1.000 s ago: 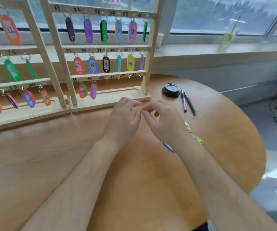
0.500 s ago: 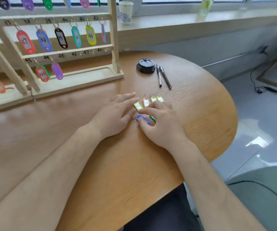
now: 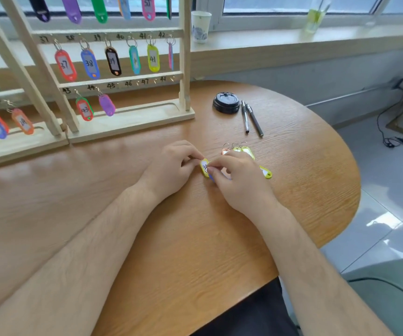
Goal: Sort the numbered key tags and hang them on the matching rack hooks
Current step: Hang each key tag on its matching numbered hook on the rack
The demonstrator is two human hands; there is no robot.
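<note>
The yellow tag (image 3: pixel 204 166) (number half hidden by fingertips) sits at table (image 3: pixel 147 238) level before the rack (image 3: pixel 132 117), pinched by left hand (image 3: pixel 171 167) and right hand (image 3: pixel 240 183), which covers most spare tags (image 3: pixel 246 151); pens (image 3: pixel 255 121) lie beyond.

I note left hand (image 3: pixel 171 166), flat 0.5 s ago, now curled. With right hand (image 3: pixel 240 181) it pinches yellow tag (image 3: pixel 204 166), which lay loose before. Right fingertips moved off blue tag (image 3: pixel 211 177), toward 11 o'clock.
</note>
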